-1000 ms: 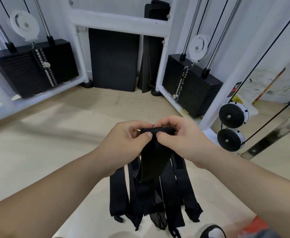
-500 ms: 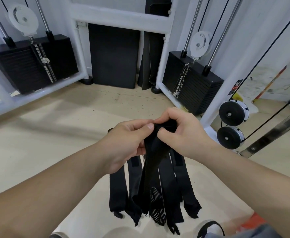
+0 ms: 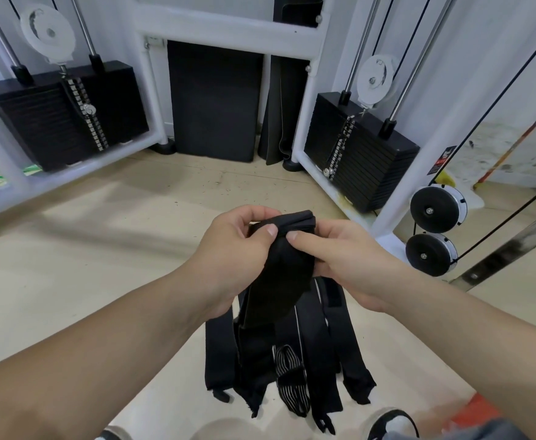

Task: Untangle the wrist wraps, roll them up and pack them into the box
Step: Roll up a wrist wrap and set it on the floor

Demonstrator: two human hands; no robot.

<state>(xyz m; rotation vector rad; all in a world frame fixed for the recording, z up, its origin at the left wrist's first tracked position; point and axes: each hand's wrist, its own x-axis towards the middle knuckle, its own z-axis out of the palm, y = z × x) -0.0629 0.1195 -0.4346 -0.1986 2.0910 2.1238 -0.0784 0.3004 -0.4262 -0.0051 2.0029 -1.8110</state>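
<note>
Both hands are up in the middle of the frame, working one black wrist wrap (image 3: pixel 279 265). The left hand (image 3: pixel 231 249) has its fingers curled over the folded top edge, thumb pressed on the front of the cloth. The right hand (image 3: pixel 342 258) pinches the same fold from the other side, thumb lying across the strap, fingers tucked behind it. The wrap's top is bunched between the two thumbs; the rest drops straight down.

Below the hands, in the lower middle, the other wraps (image 3: pixel 292 360) hang in a loose bundle of black strips, one striped elastic loop (image 3: pixel 290 379) among them. I cannot tell which hand bears their weight.

Pale floor (image 3: pixel 70 265) underneath. Weight stacks sit upper left (image 3: pixel 63 115) and upper right (image 3: pixel 358 154), with a dark pad (image 3: pixel 212 100) leaning against the wall between them. A shoe (image 3: pixel 390 423) peeks in at the bottom right.
</note>
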